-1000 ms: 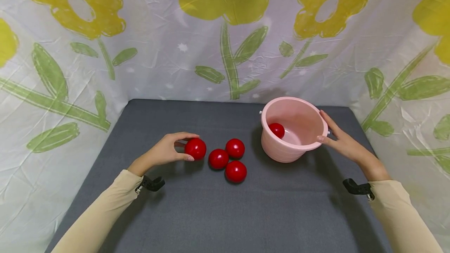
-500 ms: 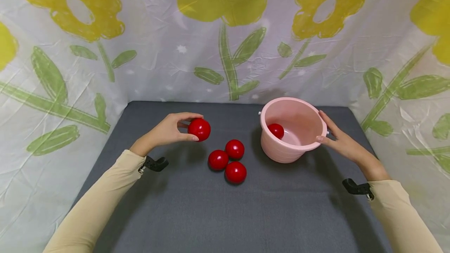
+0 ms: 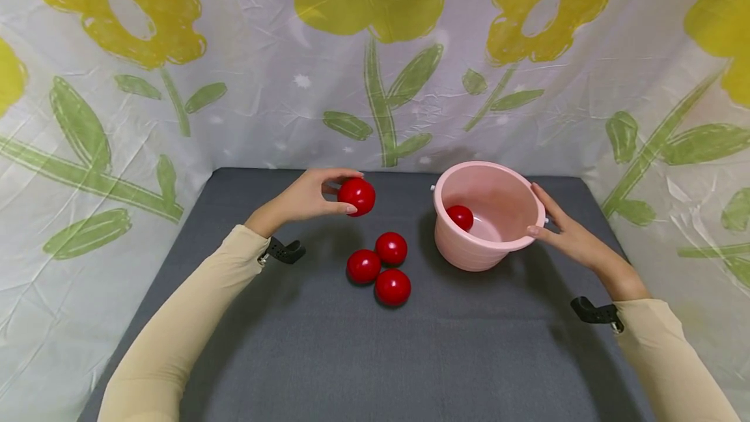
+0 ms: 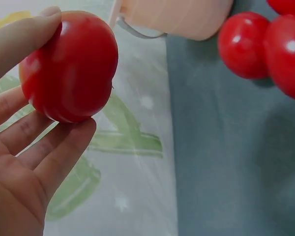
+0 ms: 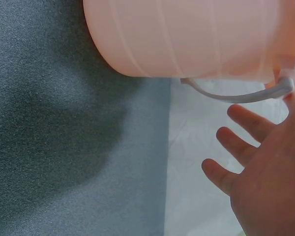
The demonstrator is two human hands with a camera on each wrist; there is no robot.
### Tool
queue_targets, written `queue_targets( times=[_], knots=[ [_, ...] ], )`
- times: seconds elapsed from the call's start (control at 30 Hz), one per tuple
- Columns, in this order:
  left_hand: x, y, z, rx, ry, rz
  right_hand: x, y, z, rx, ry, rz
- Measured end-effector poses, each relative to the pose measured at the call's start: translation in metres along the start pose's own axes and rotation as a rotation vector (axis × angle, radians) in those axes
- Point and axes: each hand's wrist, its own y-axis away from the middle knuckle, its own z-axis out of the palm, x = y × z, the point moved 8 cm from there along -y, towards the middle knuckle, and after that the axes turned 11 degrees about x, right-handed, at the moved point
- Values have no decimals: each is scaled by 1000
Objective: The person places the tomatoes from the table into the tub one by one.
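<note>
Main change: the left hand has a red tomato up off the table, higher and farther right than a second ago, when it was low beside the cluster. Left grip is clamped on it, thumb on one side, fingers on the other; left wrist view confirms. It's in the air, nearer the pink bucket but well short of the rim.

Three loose tomatoes sit bunched on the table, unmoved. Inner tomato lies at the left inside the bucket, same place.

The right hand hasn't shifted: right grip is apart, thumb and index finger touching the bucket's right side at the rim, other fingers spread free below the pale handle.

Meaning for the work: one tomato is off the table, still outside the bucket; bucket looks steady, with the right hand on it.
</note>
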Motion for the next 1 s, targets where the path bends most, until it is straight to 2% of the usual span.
queue_targets(
  times=[0.13, 0.37, 0.47, 0.57, 0.73, 0.87, 1.0],
  knots=[
    [9, -19, 8, -17, 23, -11, 0, 1, 0, -5, 2, 1],
    [36, -55, 18, -16, 15, 47, 0, 0, 0, -11, 11, 5],
    [47, -68, 25, -27, 1, 46, 1, 0, -1, -1, 16, -3],
    [59, -79, 32, -43, 2, 54, 2, 0, -1, 9, 19, -3],
    [80, -98, 40, -55, 33, 108, 1, -1, 0, 4, 29, 4],
    [93, -111, 47, -63, 14, 140, 1, -1, 0, -5, 26, 6],
    [104, -124, 57, -78, 0, 134, 2, -1, 0, -3, 25, 12]
  ],
)
